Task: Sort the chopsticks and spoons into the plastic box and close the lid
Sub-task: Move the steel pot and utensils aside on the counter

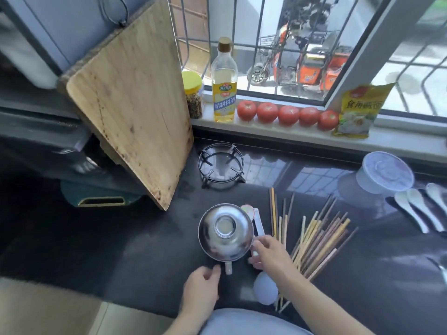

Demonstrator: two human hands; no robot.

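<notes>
Dark countertop [145, 250], loose chopsticks [321, 240] fanned for sorting. Right hand [271, 252] fingers curled, pinching white spoon [259, 224] beside upturned steel bowl [226, 232]; left hand [203, 284] relaxed, holding nothing.

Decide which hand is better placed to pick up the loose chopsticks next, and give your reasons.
Probably the right hand. It sits beside the chopstick pile, which fans out on its right. The left hand is below the upturned metal bowl, farther from the pile, and would have to cross over.
</notes>
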